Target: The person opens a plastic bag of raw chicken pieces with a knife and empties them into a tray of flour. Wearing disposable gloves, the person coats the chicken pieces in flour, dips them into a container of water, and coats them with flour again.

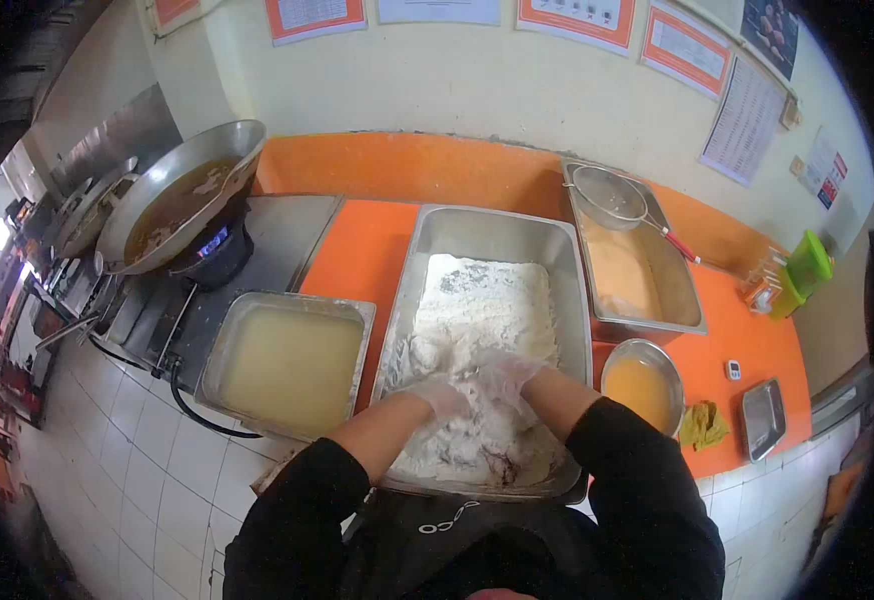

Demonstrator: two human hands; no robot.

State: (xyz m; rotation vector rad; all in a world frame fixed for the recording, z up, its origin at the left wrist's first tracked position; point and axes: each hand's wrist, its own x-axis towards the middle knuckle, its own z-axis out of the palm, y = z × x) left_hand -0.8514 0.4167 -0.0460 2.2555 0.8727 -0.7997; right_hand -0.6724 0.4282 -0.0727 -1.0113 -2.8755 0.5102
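Note:
Both of my hands wear clear plastic gloves and are down in the white flour (487, 300) inside a deep metal tray (585, 345). My left hand (445, 397) is at the middle left of the tray, its fingers sunk among floury lumps. Close beside it, my right hand (510, 374) reaches in from the right, fingertips also covered by flour. Whether either hand grips a piece cannot be made out. Nearer my body, a dark reddish piece (502, 466) shows partly through the flour.
Left of the tray stands a pan of cloudy pale liquid (292, 355). Behind it, a large wok (182, 205) holds brown oil. To the right are a metal container of orange-tinted powder (617, 260), a sieve (609, 195), a bowl of yellow liquid (640, 388) and a crumpled yellow-green cloth (703, 426).

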